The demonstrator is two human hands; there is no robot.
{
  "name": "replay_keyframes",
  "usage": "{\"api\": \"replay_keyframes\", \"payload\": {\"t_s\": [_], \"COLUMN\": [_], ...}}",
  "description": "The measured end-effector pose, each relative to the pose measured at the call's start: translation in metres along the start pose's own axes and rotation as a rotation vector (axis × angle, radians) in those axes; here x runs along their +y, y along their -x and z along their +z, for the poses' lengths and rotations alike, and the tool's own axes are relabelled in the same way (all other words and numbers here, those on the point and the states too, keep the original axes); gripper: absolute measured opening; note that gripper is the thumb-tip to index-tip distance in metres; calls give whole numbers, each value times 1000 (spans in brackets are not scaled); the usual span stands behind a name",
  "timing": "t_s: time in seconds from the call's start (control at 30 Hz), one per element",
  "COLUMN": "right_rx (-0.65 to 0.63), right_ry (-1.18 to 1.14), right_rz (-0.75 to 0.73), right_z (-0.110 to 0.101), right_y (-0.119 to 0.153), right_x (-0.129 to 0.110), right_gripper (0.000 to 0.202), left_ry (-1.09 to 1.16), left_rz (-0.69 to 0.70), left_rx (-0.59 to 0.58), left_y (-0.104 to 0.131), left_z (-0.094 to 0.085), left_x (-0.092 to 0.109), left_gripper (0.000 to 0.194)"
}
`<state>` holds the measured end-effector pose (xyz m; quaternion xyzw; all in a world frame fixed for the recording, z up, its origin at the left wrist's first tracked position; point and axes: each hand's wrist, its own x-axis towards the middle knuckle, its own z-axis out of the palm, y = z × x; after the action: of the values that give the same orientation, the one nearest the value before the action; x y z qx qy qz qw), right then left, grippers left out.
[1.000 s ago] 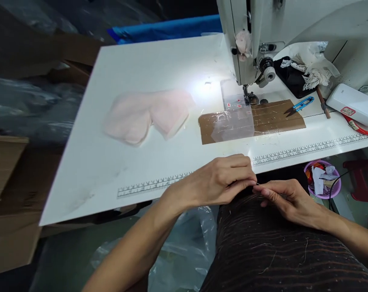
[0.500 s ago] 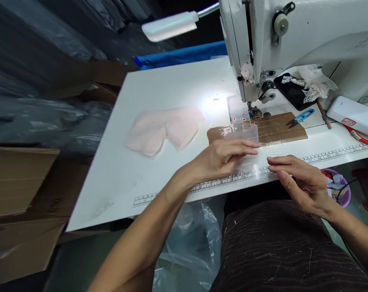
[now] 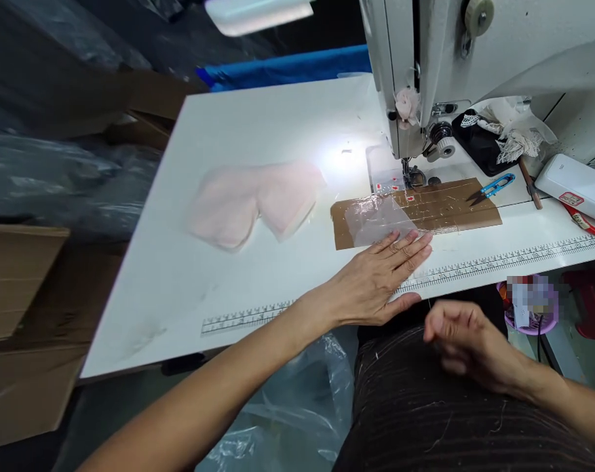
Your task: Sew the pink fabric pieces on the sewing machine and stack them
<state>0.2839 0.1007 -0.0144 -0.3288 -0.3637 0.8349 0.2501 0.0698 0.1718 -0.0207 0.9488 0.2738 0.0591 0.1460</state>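
Observation:
My left hand [image 3: 383, 278] lies flat near the table's front edge, fingers stretched out over the lower corner of a thin, see-through white fabric piece [image 3: 376, 221]. Under that fabric is a strip of brown tape [image 3: 449, 203], stuck down in front of the sewing machine's needle and presser foot [image 3: 406, 172]. My right hand [image 3: 469, 341] hangs above my lap, off the table, its fingers curled and partly blurred; whether anything small is in them is hidden. Pale pink fabric pieces [image 3: 258, 196] lie to the left on the white table [image 3: 179, 275].
Blue thread snips [image 3: 494, 187] rest on the tape's right end. Beside them are a black tray [image 3: 484, 144] with lace scraps and a white device [image 3: 577, 187]. A printed ruler [image 3: 499, 259] runs along the front edge. Cardboard boxes [image 3: 22, 282] stand left; a purple basket [image 3: 548, 314] is below right.
My left hand has flattened onto the table over the fabric's corner. My right hand has drawn back from the table edge to above my lap and curled. The view has shifted slightly.

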Motion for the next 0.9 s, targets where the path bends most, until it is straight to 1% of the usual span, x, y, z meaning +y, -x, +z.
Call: {"api": "replay_keyframes", "payload": {"t_s": [0.03,0.07,0.1,0.17,0.23,0.3,0.37,0.4,0.47,0.53,0.6,0.63,0.67,0.73,0.77,0.83,0.87,0.9], "right_rx": [-84,-137,-154,-103,8,131,237,268,282,240,187,168,160,156,147,106,93,98], "right_ry": [38,145,305,702,1065,1331,1524,1604,1740,1841,1879,1855,1788,1523,1358,1088,1025,1008], "right_rz": [114,166,152,-1,-195,-374,-564,-651,-772,-831,-896,-949,-1013,-1116,-1125,-1063,-1018,-982], "right_z": [-3,-7,-11,-20,-27,-31,-32,-31,-30,-31,-34,-36,-38,-41,-41,-40,-39,-38], "right_y": [8,16,23,30,30,23,13,8,-1,-8,-12,-12,-12,-10,-8,-3,-1,2], "right_x": [0,-2,-5,-13,-22,-27,-27,-26,-24,-21,-18,-17,-16,-13,-12,-9,-8,-6], "right_gripper": [44,43,41,35,28,25,26,25,26,25,23,21,19,14,11,10,10,10], "left_ry": [-5,-11,-19,-32,-34,-25,-15,-9,7,21,22,15,7,-9,-13,-15,-14,-13], "left_rz": [5,9,13,30,44,42,27,19,14,13,9,8,4,-4,-5,-9,-10,-12], "left_rx": [3,7,9,16,22,18,10,9,16,22,23,23,22,16,13,7,5,3], "left_y": [0,0,1,1,2,2,3,3,3,2,2,2,2,2,3,3,3,3], "left_z": [0,1,1,2,2,2,1,0,0,0,1,1,2,2,2,2,2,2], "left_x": [-1,-2,-2,-2,-2,-1,0,1,1,2,2,2,2,2,1,2,2,2], "left_gripper": [68,69,70,76,86,97,107,110,115,117,118,119,118,117,116,116,116,115]}}
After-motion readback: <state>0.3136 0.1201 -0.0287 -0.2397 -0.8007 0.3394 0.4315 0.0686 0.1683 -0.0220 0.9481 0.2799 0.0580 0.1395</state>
